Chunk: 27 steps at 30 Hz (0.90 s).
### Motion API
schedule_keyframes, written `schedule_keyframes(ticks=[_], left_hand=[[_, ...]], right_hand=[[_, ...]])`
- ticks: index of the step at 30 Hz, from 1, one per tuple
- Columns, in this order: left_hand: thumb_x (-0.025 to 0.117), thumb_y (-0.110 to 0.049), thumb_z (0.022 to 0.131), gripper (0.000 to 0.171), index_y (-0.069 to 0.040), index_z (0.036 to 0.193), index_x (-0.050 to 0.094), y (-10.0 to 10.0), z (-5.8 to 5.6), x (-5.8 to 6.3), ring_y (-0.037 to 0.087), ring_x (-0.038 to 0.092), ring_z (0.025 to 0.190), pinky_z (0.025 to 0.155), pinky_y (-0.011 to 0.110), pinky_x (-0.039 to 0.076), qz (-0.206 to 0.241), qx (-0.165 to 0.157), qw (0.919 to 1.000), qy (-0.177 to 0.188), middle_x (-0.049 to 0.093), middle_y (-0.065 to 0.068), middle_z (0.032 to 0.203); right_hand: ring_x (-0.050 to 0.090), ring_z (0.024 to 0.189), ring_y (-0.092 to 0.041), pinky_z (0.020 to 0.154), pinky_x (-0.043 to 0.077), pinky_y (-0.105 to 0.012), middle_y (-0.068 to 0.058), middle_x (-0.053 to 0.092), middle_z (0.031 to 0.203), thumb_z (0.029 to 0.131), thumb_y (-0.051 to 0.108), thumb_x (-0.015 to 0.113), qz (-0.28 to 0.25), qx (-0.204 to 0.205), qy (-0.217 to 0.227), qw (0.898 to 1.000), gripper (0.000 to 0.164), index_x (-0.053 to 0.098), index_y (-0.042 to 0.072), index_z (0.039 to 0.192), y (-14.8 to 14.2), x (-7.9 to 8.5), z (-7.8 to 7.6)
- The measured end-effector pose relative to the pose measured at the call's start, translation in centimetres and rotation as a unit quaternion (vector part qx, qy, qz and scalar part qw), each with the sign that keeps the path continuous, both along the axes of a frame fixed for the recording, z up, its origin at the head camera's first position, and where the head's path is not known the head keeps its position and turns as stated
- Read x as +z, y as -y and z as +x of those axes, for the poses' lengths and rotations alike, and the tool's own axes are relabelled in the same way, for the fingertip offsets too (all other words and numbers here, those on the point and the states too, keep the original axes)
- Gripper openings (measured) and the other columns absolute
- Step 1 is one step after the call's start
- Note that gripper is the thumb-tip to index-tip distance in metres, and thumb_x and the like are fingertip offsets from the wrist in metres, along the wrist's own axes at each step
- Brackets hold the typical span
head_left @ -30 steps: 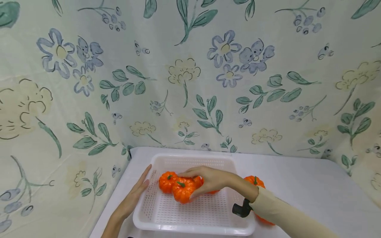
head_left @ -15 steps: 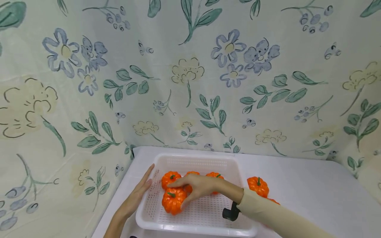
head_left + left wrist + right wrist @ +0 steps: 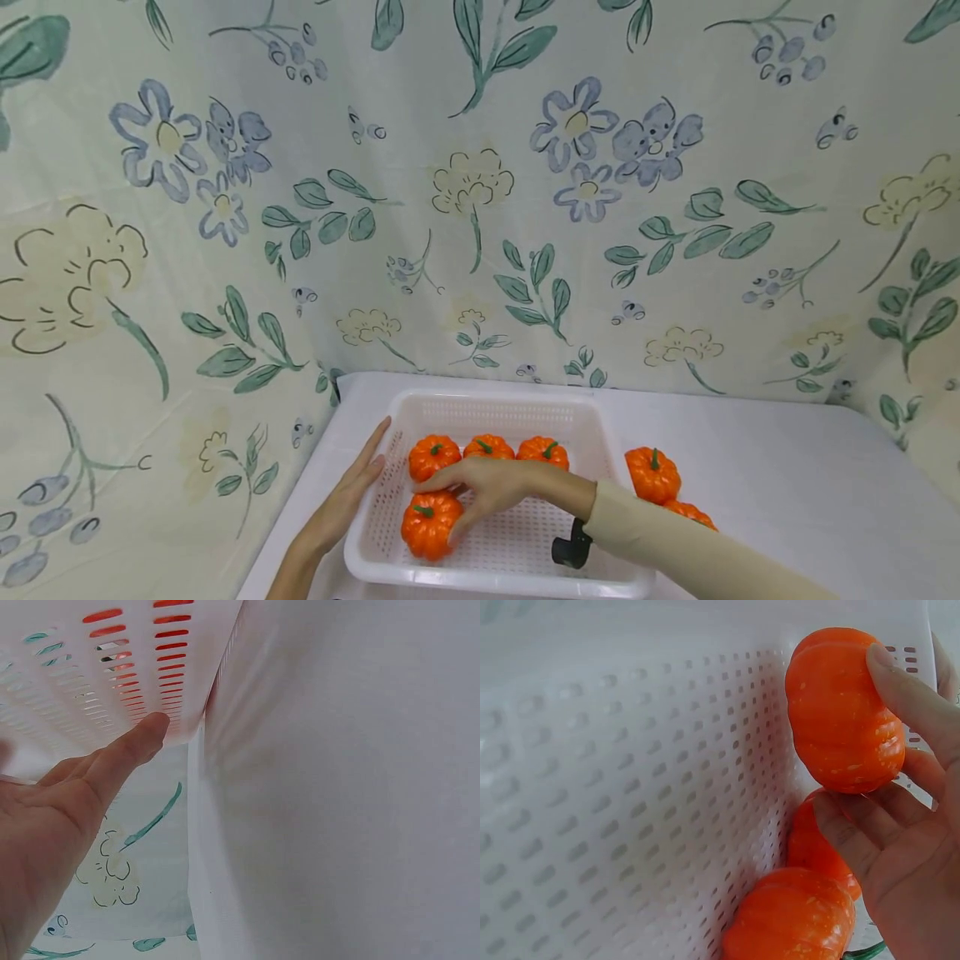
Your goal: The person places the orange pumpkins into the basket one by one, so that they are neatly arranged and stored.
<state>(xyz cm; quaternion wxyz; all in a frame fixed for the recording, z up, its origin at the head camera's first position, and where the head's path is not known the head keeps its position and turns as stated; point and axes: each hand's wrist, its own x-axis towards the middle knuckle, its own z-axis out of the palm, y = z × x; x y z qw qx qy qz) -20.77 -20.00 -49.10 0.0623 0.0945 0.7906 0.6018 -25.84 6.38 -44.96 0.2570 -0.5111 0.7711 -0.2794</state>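
Observation:
In the head view, a white perforated plastic basket [image 3: 498, 578] holds several orange toy pumpkins with green stems. My right hand [image 3: 495, 485] grips one pumpkin [image 3: 427, 527] in the basket's front left part, thumb on its right side and fingers at its far side. The right wrist view has this pumpkin [image 3: 844, 712] between thumb and fingers, close to the basket floor. Behind it stand a left pumpkin [image 3: 433, 456], a middle pumpkin [image 3: 489, 446] and a right pumpkin [image 3: 545, 451], the last two partly hidden. My left hand [image 3: 341, 500] rests with straight fingers along the basket's left wall.
Right of the basket, on the white-covered table [image 3: 795, 475], lie two more pumpkins: one whole [image 3: 652, 475], and a nearer pumpkin [image 3: 692, 513] partly hidden by my sleeve [image 3: 660, 537]. A flower-patterned cloth [image 3: 480, 208] hangs behind and at the sides.
My right hand has moved the pumpkin left and toward me, from beside the rear pumpkins to the basket's front left. The left hand stays at the basket wall.

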Motion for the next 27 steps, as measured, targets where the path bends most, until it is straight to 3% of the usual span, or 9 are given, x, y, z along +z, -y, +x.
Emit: schedule_keyframes(ticks=[10,14,22,27], left_hand=[[0.03,-0.042,0.112,0.055,-0.039,0.166,0.018,0.14,-0.04,-0.13,0.05,0.031,0.153,0.109,0.061,0.049,0.014,0.003,0.9999,0.005,0.018,0.011,0.174],[0.03,-0.042,0.112,0.056,-0.039,0.166,0.018,0.06,0.0,0.0,0.049,0.029,0.155,0.113,0.064,0.044,0.011,0.0,0.9999,0.005,0.018,0.01,0.175],[0.028,-0.041,0.112,0.057,-0.035,0.167,0.014,0.03,0.07,0.15,0.047,0.018,0.159,0.121,0.073,0.022,0.007,-0.013,0.9999,-0.001,0.014,0.011,0.175],[0.028,-0.041,0.112,0.056,-0.037,0.166,0.016,0.1,0.11,0.03,0.047,0.025,0.157,0.118,0.069,0.033,0.012,-0.009,0.9999,-0.002,0.017,0.01,0.175]], right_hand=[[0.051,0.141,-0.004,0.109,0.05,-0.021,0.008,0.052,0.157,0.09,0.027,0.082,0.016,0.002,0.027,1.0,0.07,0.052,0.019,0.154,0.58,-0.68,0.49],[0.052,0.14,-0.003,0.109,0.05,-0.021,0.008,0.053,0.157,0.089,0.027,0.083,0.021,0.001,0.018,1.0,0.073,0.052,0.019,0.154,0.58,-0.85,0.48],[0.058,0.131,-0.001,0.103,0.053,-0.018,0.005,0.055,0.155,0.088,0.031,0.084,0.036,0.012,-0.025,0.999,0.076,0.051,0.02,0.155,0.69,-0.63,0.44],[0.062,0.122,0.001,0.1,0.053,-0.016,0.005,0.054,0.156,0.088,0.035,0.083,0.056,0.009,-0.04,0.998,0.077,0.049,0.022,0.156,0.65,-0.16,0.62]])
